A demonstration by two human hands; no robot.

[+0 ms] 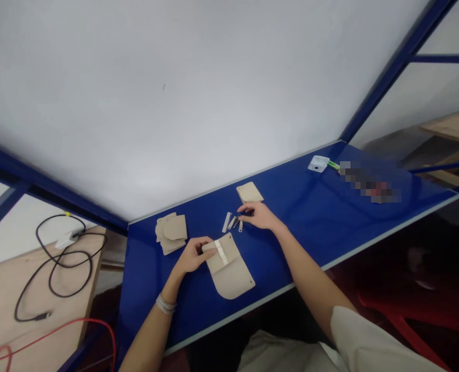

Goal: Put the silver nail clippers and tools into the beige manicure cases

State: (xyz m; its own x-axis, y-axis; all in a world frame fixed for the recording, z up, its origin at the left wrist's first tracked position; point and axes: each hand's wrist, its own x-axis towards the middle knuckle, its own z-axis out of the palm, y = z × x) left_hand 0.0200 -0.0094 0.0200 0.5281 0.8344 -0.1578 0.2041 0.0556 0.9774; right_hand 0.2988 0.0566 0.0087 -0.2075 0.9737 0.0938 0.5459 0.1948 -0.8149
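A beige folding case [231,276] lies unfolded on the blue table, with a pale elastic strap and small snaps at its corners. My left hand [193,254] grips its upper left edge, thumb on top beside the strap. Beyond the case lie several small metal tools [232,223], which look like nail-care pieces, and a white strip [226,222] is beside them. My right hand [257,215] reaches over these tools, its thumb and fingers closed around the end of one; the fingers partly hide which kind it is.
Several beige cases [172,232] are stacked at the left, and one closed case [250,192] lies behind my right hand. Farther right are a clear plastic box [318,164] and a blurred-out item. A wooden table [43,289] with black cables adjoins the left side.
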